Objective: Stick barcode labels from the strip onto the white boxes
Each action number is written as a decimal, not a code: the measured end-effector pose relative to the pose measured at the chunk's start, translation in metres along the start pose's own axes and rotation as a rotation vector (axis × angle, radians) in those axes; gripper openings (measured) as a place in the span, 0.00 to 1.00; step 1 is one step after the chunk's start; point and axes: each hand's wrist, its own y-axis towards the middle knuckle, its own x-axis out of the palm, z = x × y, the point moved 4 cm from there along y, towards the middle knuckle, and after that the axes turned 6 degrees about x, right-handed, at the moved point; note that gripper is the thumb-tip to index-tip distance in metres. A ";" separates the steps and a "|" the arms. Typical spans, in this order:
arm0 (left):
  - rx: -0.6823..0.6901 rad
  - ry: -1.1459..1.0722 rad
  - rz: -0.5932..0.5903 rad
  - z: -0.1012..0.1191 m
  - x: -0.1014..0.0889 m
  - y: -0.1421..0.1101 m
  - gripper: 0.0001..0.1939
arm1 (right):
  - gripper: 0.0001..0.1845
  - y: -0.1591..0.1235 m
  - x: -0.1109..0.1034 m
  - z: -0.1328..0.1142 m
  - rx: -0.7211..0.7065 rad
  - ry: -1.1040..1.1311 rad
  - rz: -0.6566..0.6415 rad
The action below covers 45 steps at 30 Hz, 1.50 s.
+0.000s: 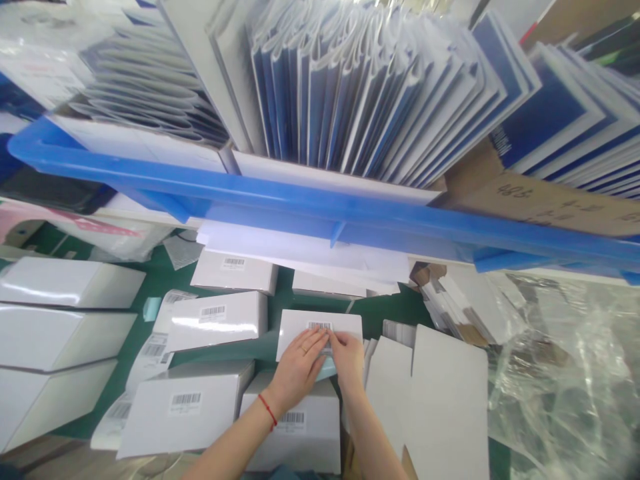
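Observation:
A white box point(293, 327) lies in the middle of the green table with a barcode label point(320, 326) on its top. My left hand point(301, 360), wearing a ring and a red wrist cord, rests on the box with its fingers laid out flat over the label's lower part. Beside it, my right hand point(349, 357) has thumb and fingertips pinched together at the label's right edge. What that pinch holds, if anything, is hidden. A pale blue slip point(327, 369) shows beneath both hands.
Labelled white boxes point(185, 407) stand left and near. A strip of barcode labels point(147, 363) runs between them and more boxes point(45, 333). Flat white cartons point(447, 400) and clear plastic point(565, 373) lie right. A blue rail point(280, 197) crosses above, fronting booklets point(340, 100).

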 end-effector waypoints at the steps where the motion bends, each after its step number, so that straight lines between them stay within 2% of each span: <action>1: 0.000 -0.007 -0.008 0.000 0.001 0.001 0.23 | 0.20 0.000 0.000 0.000 -0.006 -0.005 -0.004; 18: -0.001 -0.051 -0.065 0.000 0.013 0.014 0.23 | 0.19 -0.003 -0.001 -0.003 -0.034 -0.051 -0.003; 22: -0.003 0.004 -0.080 -0.004 0.009 0.011 0.22 | 0.20 -0.001 -0.002 -0.002 -0.011 0.000 -0.029; 29: -0.110 0.081 -0.060 -0.024 -0.011 -0.001 0.20 | 0.21 -0.009 0.000 0.008 0.107 0.171 -0.181; 34: -0.128 0.023 -0.059 -0.026 -0.016 0.001 0.21 | 0.13 -0.033 0.004 0.031 0.164 0.234 -0.340; 38: -0.103 0.018 -0.077 -0.021 -0.016 0.004 0.21 | 0.04 -0.054 -0.007 0.051 0.188 0.211 -0.388; 40: -0.031 -0.054 -0.133 -0.013 -0.013 0.004 0.21 | 0.04 -0.057 -0.018 0.054 0.172 0.221 -0.392; 42: -0.011 -0.228 -0.209 -0.005 -0.008 0.001 0.20 | 0.03 -0.057 -0.031 0.050 0.137 0.254 -0.395; 43: -0.069 -0.343 -0.217 -0.004 -0.007 0.000 0.19 | 0.04 -0.055 -0.037 0.046 0.114 0.275 -0.393; 45: -0.290 -0.590 -0.131 -0.007 -0.006 -0.004 0.21 | 0.09 -0.050 -0.048 0.036 0.073 0.323 -0.389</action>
